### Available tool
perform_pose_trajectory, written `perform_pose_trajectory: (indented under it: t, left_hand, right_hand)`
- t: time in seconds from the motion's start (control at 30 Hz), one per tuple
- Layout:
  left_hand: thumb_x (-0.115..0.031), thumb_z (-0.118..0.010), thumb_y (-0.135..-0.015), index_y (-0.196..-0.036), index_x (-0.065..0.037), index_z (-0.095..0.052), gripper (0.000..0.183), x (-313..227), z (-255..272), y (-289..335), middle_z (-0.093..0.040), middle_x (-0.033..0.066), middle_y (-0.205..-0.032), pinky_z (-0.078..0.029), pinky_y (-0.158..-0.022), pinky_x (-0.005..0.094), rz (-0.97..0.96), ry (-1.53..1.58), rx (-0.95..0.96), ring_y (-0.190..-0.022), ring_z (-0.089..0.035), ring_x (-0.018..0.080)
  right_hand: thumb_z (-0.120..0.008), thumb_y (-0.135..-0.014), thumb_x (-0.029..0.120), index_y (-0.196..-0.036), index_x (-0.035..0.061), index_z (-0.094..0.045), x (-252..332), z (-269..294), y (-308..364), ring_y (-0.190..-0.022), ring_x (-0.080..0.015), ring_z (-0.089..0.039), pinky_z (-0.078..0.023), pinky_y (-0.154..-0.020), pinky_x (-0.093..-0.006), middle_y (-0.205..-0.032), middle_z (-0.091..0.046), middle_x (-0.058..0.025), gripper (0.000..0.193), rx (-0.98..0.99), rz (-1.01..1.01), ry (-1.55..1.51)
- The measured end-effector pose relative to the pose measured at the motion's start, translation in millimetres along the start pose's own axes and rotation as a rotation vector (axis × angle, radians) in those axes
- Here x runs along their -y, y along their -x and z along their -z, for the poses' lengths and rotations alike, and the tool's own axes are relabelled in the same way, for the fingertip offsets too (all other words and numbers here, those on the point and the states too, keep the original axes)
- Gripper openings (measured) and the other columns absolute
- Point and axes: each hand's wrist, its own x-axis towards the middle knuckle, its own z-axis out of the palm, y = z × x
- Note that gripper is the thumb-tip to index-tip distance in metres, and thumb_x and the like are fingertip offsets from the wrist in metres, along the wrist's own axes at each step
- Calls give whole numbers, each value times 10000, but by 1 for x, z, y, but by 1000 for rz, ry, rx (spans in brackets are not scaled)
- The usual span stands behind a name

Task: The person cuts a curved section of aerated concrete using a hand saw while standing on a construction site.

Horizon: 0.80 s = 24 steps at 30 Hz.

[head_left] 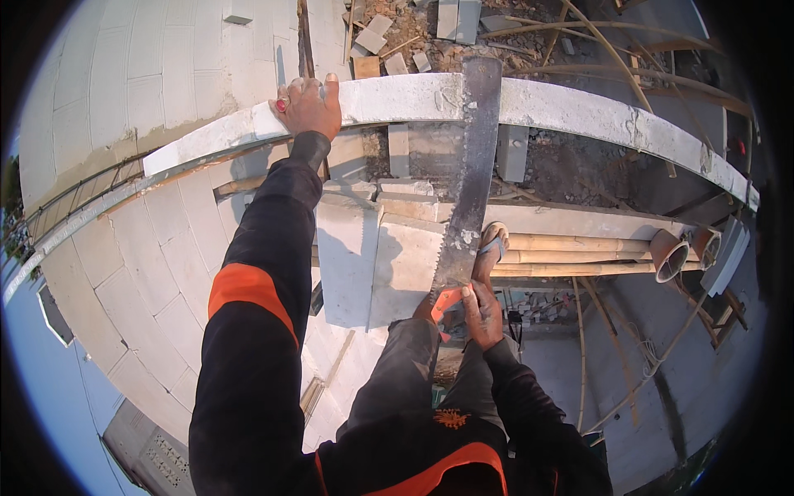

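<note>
A hand saw (473, 157) with a long dark blade and an orange handle extends away from me, its far end over a long white beam (562, 101). My right hand (485, 316) is closed on the handle, low in front of my legs. The blade's toothed edge faces left. At the beam's left part, my left hand (311, 107) grips it, with the fingers curled over its far side. A ring with a red stone shows on that hand. Pale blocks (405, 260) stand below the beam, left of the blade.
Pale block walls (157, 74) rise on the left. Bamboo poles (579, 255) lie across at right of my sandalled foot (494, 240), near round clay-coloured pipes (668, 255). Beyond the beam, broken blocks (374, 35) and thin bamboo (608, 50) lie over rubble far below.
</note>
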Motion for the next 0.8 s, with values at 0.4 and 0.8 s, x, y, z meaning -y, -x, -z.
perform_pose_trajectory:
  t: [0.4,0.8]
  left_hand:
    - [-296,-566,-965,-1508,5,-328,665,27,23,139,-138,291,-1612,-97,-1196,587,42,434,-231,-1499,-92,479]
    - [-811,-594,-754,-1585,-23,58,1317,48,-177,331,47,357,-1607,-132,-1206,567,830,175,590,-1502,-45,510]
  right_hand:
    - [-623,-957,196,-1397,-38,-503,29,89,47,-832,-169,-645,-511,-785,-300,-1065,-668,-119,513,-215,-18,218]
    - [-754,-879,247,-1147,52,-496,11,163,26,-695,-165,-616,-510,-680,-307,-788,-610,-51,419,-22,-277,-454]
